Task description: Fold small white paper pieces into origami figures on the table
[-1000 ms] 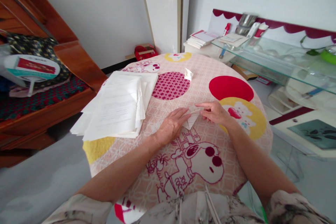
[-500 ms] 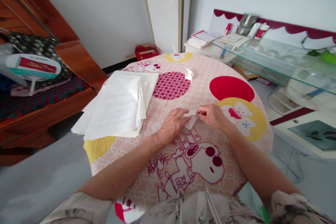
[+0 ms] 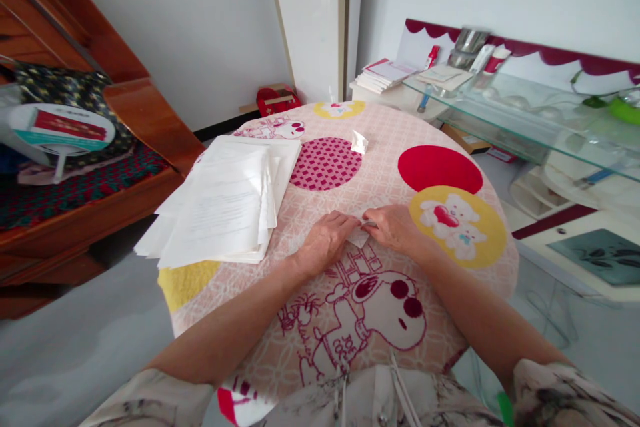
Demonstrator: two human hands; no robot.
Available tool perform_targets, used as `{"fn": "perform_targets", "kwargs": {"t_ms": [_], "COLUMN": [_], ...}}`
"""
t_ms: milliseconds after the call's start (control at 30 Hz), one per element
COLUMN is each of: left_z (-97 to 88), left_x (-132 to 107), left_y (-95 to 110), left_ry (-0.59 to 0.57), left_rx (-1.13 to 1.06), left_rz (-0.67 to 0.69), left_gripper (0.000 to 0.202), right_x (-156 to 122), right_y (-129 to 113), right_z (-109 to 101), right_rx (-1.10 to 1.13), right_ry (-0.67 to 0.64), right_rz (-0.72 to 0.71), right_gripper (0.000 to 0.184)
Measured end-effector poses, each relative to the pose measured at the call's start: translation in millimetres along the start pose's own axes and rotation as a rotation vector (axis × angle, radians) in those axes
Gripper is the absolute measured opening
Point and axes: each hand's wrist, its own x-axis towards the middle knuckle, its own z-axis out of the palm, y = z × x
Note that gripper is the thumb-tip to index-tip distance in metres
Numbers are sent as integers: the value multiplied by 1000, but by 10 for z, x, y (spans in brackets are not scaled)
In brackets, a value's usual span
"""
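A small folded piece of white paper [image 3: 359,236] lies on the pink cartoon tablecloth [image 3: 380,307] of a round table, mostly hidden by both hands. My left hand [image 3: 324,243] rests on its left part, fingers bent and pressing down. My right hand [image 3: 395,227] meets it from the right, fingertips pinched on the paper's upper edge. The two hands touch over the paper.
A thick stack of white sheets [image 3: 227,197] lies on the table's left side. A small folded paper shape [image 3: 359,141] sits farther back. A glass shelf [image 3: 525,113] with bottles stands at right, a wooden bench [image 3: 90,167] with a round fan [image 3: 57,128] at left.
My right hand slid left along the folded paper toward my left hand, covering most of the paper. My left hand stayed pressing in place.
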Motion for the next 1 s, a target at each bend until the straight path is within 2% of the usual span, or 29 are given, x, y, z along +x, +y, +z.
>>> {"fn": "perform_targets", "kwargs": {"t_ms": [133,200,500,667,1000], "left_z": [3,8,70,126,56], "left_x": [-7,-7,116,145,10], "left_y": [-24,-42,-87,-96,-38], "left_ry": [37,61,66,86,-70], "left_rx": [-73,-103,-130,-50,147], "left_rz": [-19,-51,-231,-173,-41], "left_gripper": [53,54,19,15,24], "right_x": [20,35,60,47,-1], "right_y": [-16,-15,8,16,99], "right_z": [44,78,107,106,124], "right_rx": [7,10,51,3,140], "right_ry": [29,45,52,47,37], "right_rz": [3,3,3,-71,-128], "right_gripper": [19,21,19,20,22]}}
